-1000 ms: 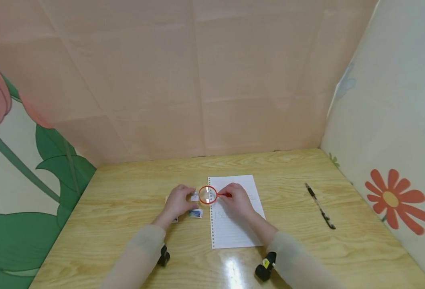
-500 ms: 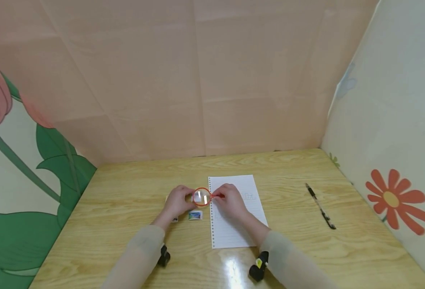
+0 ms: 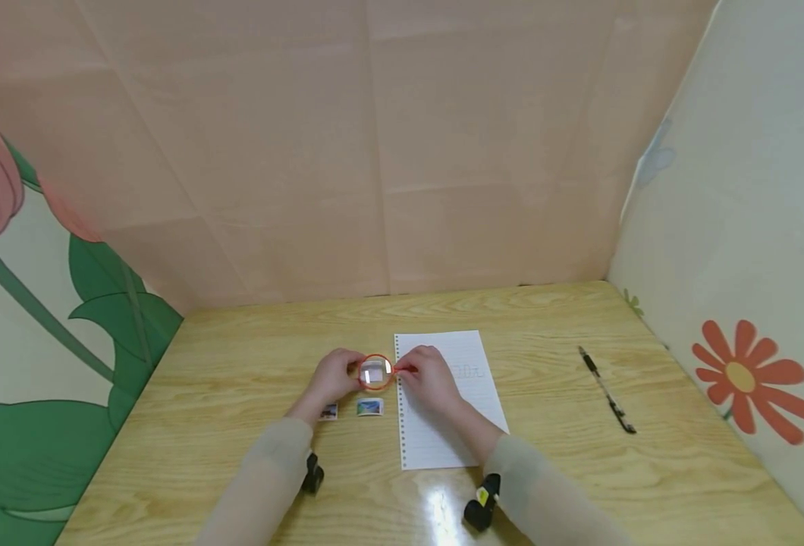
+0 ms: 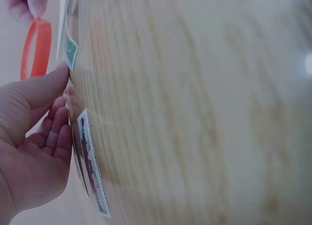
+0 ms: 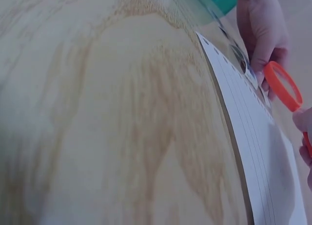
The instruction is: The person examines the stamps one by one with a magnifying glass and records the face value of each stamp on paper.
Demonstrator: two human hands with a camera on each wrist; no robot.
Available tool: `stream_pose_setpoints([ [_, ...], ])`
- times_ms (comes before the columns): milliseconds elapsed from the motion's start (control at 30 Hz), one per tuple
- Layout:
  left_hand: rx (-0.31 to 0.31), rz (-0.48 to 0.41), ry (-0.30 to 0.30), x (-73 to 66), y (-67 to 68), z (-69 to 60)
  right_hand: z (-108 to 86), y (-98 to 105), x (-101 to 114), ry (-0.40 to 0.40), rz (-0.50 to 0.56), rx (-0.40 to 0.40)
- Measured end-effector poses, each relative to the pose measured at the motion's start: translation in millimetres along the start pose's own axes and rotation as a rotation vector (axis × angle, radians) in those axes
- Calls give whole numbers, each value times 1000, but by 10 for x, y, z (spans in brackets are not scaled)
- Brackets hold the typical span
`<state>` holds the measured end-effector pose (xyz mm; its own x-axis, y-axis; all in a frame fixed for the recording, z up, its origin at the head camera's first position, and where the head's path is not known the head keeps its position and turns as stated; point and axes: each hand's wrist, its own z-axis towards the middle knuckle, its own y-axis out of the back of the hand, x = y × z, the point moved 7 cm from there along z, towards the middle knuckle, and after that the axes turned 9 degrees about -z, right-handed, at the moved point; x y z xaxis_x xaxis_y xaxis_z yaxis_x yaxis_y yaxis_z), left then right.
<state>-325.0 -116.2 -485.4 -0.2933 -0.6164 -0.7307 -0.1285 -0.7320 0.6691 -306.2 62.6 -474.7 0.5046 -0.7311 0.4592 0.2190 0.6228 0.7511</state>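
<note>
A red-rimmed magnifying glass (image 3: 375, 372) is held above the table by my right hand (image 3: 431, 379), which pinches its handle. Through the lens a small whitish stamp-like piece shows. Beside the lens my left hand (image 3: 334, 376) rests on the table; in the left wrist view its thumb is extended and its other fingers bend loosely. Whether those fingertips touch the whitish piece is hidden. Nearer the wrist lie a blue-green postage stamp (image 3: 370, 407) and a darker postage stamp (image 4: 92, 166) with perforated edges, partly covered by the left hand in the head view.
A lined, hole-punched sheet of paper (image 3: 443, 432) with faint writing lies under the right hand. To its right is a black-and-clear pen (image 3: 607, 390). A pink cloth wall (image 3: 375, 152) rises behind the wooden table (image 3: 224, 425), with printed panels at both sides.
My right hand has moved left with the magnifying glass, bringing the lens from the paper's edge to beside the left fingers. The left hand has shifted slightly left, uncovering more of the darker stamp.
</note>
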Motion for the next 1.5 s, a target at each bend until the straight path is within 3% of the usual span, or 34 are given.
stream_pose_setpoints([
  [500,-3,-24,16,27,6,11,-4,14,40,46,-29,-23],
  [1267,15,-13,29,12,2,11,1,34,35,10,-3,-3],
  [1500,17,-26,47,8,14,-2,-37,110,-77,-6,8,-28],
])
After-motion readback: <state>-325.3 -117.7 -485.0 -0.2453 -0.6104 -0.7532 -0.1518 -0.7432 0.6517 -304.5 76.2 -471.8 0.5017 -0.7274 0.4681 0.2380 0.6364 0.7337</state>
